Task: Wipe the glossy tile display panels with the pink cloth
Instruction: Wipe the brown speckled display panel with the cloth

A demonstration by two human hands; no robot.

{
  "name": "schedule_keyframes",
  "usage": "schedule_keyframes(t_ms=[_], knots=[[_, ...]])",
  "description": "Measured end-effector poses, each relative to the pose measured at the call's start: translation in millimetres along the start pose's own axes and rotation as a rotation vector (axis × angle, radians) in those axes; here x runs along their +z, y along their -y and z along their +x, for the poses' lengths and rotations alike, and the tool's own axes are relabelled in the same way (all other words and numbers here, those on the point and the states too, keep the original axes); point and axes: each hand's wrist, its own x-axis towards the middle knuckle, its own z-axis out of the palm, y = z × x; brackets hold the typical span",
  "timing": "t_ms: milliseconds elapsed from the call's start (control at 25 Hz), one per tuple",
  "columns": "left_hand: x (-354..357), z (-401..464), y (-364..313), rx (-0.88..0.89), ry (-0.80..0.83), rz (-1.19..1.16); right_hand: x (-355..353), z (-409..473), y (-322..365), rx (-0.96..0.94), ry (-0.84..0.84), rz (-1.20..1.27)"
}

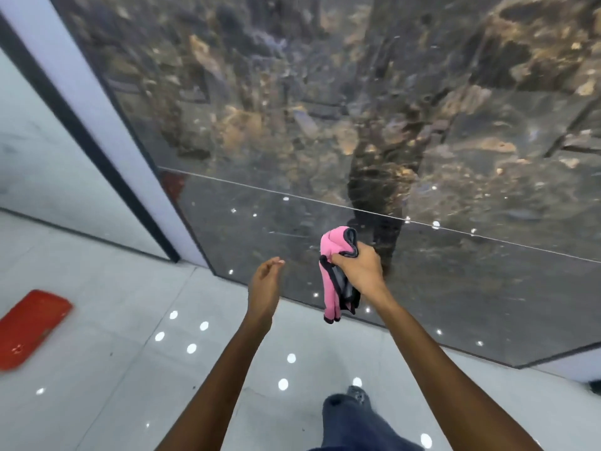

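Two hands are in view, both extended forward over the floor [97, 320] toward the dark glossy panel [325, 109]. Right hand [361, 271]: grip closed around the pink cloth [330, 281], fingers curled over its bunched middle. The cloth is pink with a dark edge; one folded end stands up above the hand, and the longer end hangs down below it. Cloth and hand are held in front of the lower section of the panel, near its bottom edge — whether the cloth touches the glossy face cannot be told.

Left hand [265, 284]: grip open, fingers loosely relaxed, holding nothing. It sits just left of the cloth, apart from it, in front of the line where the panel meets the floor.

The panel carries a brown and grey stone pattern and leans back from the floor; a thin horizontal seam [292, 196] divides its upper and lower sections. A white frame with a black strip [78, 131] borders its left side.

Floor tiles are pale and glossy, reflecting small round lights. A red flat object [31, 327] lies on the floor at far left, well apart from both hands. A dark trouser leg [351, 421] and a shoe [357, 393] show at the bottom — directly below the arms.
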Motion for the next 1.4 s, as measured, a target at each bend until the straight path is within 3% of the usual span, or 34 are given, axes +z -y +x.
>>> schedule_keyframes(t_ms=[240, 440, 680, 840, 1000, 1160, 1280, 1400], knots=[[-103.9, 33.2, 10.1, -0.012, -0.159, -0.069, 104.7, -11.7, 40.1, -0.057, 0.089, -0.041], [-172.7, 110.1, -3.1, 0.028, -0.212, -0.087, 203.4, 32.3, 73.6, -0.096, 0.090, -0.064], [-261.2, 222.4, -53.9, 0.158, -0.272, 0.145, 320.1, 96.7, 121.5, -0.014, 0.044, -0.023], [-302.2, 304.5, -75.4, 0.275, -0.279, 0.279, 377.6, 137.6, 153.4, -0.080, -0.001, -0.041], [-323.5, 372.3, -86.5, 0.501, -0.241, 0.509, 408.6, 169.2, 161.6, -0.203, -0.114, -0.131], [-340.8, 447.9, -96.5, 0.703, -0.092, 0.844, 432.9, 184.4, 161.4, -0.297, -0.219, -0.354], [-342.7, 489.4, -109.7, 0.915, -0.011, 0.999, 444.0, 193.2, 161.1, -0.513, -0.300, -0.604], [-335.8, 532.8, -124.3, 1.183, 0.021, 1.122, 452.1, 227.9, 165.3, -0.753, -0.493, -0.806]])
